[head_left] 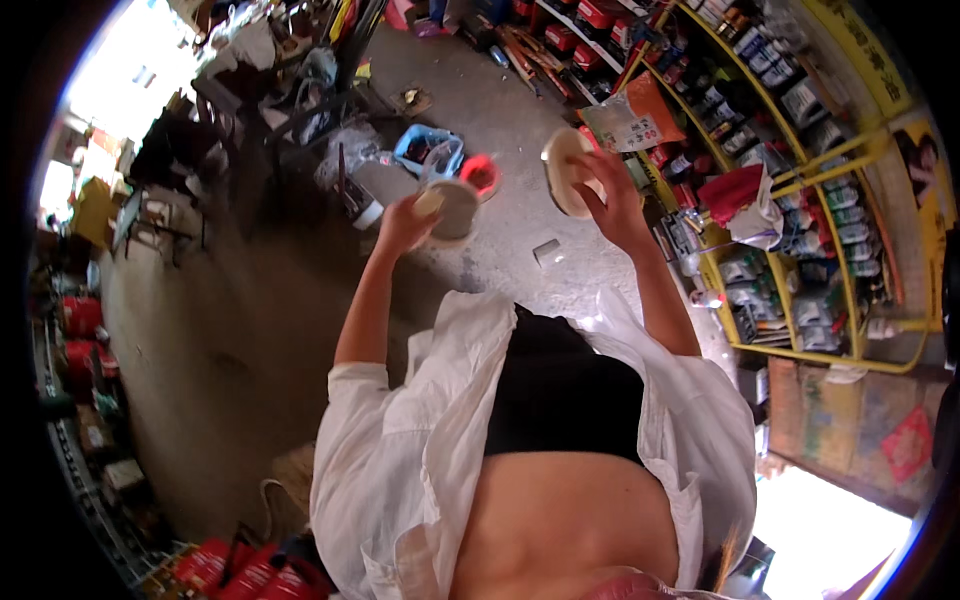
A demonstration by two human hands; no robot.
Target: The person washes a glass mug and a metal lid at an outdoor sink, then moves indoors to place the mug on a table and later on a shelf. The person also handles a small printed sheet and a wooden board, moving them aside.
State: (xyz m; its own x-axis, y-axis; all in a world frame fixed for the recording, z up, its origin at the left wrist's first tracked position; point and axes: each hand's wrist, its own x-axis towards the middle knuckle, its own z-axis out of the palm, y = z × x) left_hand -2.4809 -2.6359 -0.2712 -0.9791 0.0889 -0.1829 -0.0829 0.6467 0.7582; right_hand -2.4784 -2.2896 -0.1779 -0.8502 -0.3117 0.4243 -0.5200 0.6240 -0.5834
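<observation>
My left hand (402, 224) is raised in front of me and grips a round, pale beige tub (453, 210), holding it tilted over the concrete floor. My right hand (612, 205) is held up to the right of it and grips a flat, round, cream-coloured lid (563, 172) by its edge. The tub and the lid are apart, a short gap between them. My white open shirt and bare forearms fill the lower middle of the view.
A yellow metal shelf rack (790, 180) full of bottles and packets stands at the right. On the floor ahead are a blue basket (428, 150), a red bowl (481, 174) and a small box (547, 251). Dark tables and chairs (250, 110) crowd the upper left. Red containers (240, 570) sit at the lower left.
</observation>
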